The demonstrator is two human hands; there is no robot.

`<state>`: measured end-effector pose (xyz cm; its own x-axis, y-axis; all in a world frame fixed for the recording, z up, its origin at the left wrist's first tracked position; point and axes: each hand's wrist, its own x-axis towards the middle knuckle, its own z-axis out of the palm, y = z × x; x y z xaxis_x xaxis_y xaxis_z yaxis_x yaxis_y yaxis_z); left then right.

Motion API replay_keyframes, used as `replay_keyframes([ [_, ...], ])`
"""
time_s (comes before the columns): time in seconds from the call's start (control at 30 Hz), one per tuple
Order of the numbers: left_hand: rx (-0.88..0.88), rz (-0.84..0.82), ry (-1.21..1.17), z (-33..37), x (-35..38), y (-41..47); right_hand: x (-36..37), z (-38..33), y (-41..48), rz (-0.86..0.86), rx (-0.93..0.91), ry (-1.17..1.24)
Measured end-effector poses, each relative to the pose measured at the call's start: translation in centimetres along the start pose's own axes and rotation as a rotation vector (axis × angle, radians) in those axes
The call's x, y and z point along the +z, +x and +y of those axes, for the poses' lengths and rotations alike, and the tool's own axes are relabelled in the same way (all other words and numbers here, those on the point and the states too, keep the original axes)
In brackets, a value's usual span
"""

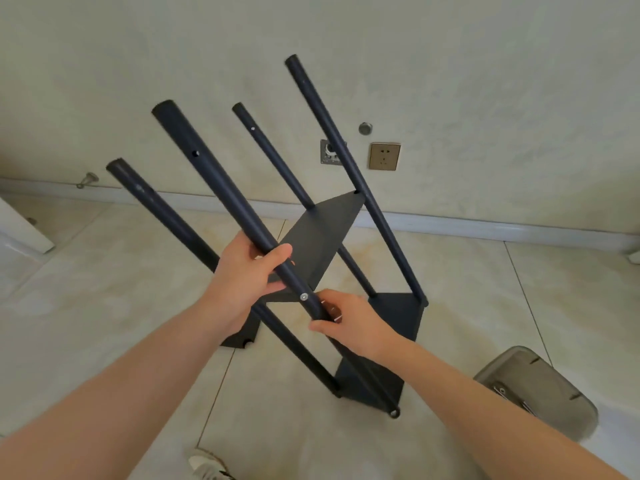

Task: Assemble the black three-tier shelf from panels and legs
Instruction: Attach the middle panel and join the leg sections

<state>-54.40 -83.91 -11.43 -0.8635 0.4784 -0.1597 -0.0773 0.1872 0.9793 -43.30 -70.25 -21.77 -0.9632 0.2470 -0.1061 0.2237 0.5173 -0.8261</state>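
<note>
Head view: a person's 2 bare forearms reach in from 7 and 5 o'clock to a black shelf at centre frame, tilted over a pale tiled floor.
Legs: 4 round black tubes, namely a front leg, a left leg, a rear middle leg and a rear right leg.
Panels: 2 sit between the legs, a middle panel at centre and a bottom panel toward 4 o'clock. 1 more notched black piece lies on the floor beneath the left forearm, seemingly a loose 3rd panel.
Long axis: runs from 11 o'clock to 5 o'clock. The 4 free tube ends point up toward 11 o'clock at the wall, and the bottom-panel end sits low by the floor toward 5 o'clock.
Left hand: wrapped round the front leg beside the middle panel's near corner, thumb laid over the tube.
Right hand: fingers curled tight on the same leg just below the screw, with thin silver bits showing at the fingertips.
Screw: 1, silver, in the front leg between the 2 hands.
Holes: 1 near the top of the front leg, 1 on the rear middle leg.
Socket: 1, brass-coloured, on the wall at 1 o'clock.
Stool: 1, grey, at 4 o'clock, small metal parts on top.
Shoe: 1, pale, at 6 o'clock.
</note>
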Motion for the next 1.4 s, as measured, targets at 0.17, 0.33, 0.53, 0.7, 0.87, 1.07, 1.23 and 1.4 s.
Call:
replay_keyframes([
  [0.17,0.039,-0.078,0.186,2.1,-1.0,-1.6,-1.7,-2.9,-1.0,-0.140,0.014,-0.151],
  [0.33,0.052,-0.191,0.318,2.1,-2.6,-2.7,-7.7,-4.4,-2.4,-0.134,0.134,-0.340],
  [0.53,0.156,-0.298,0.506,1.6,-3.5,-3.8,-14.0,-2.6,-5.5,0.181,0.363,-0.393],
  [0.7,0.238,-0.350,0.610,1.1,-3.7,-4.2,-17.8,-1.9,-6.1,0.423,0.467,-0.290],
  [0.87,0.294,-0.365,0.649,0.9,-3.8,-4.2,-18.1,-1.1,-6.3,0.382,0.492,-0.090],
  [1.07,0.339,-0.300,0.683,1.1,-3.7,-3.9,-18.3,-0.8,-6.2,0.413,0.440,0.130],
  [1.23,0.404,-0.162,0.680,0.9,-3.3,-2.5,-17.5,-1.3,-6.2,0.471,0.435,0.170],
  [1.4,0.445,-0.042,0.670,0.3,-2.7,0.5,-16.8,-1.6,-7.2,0.531,0.412,0.210],
])
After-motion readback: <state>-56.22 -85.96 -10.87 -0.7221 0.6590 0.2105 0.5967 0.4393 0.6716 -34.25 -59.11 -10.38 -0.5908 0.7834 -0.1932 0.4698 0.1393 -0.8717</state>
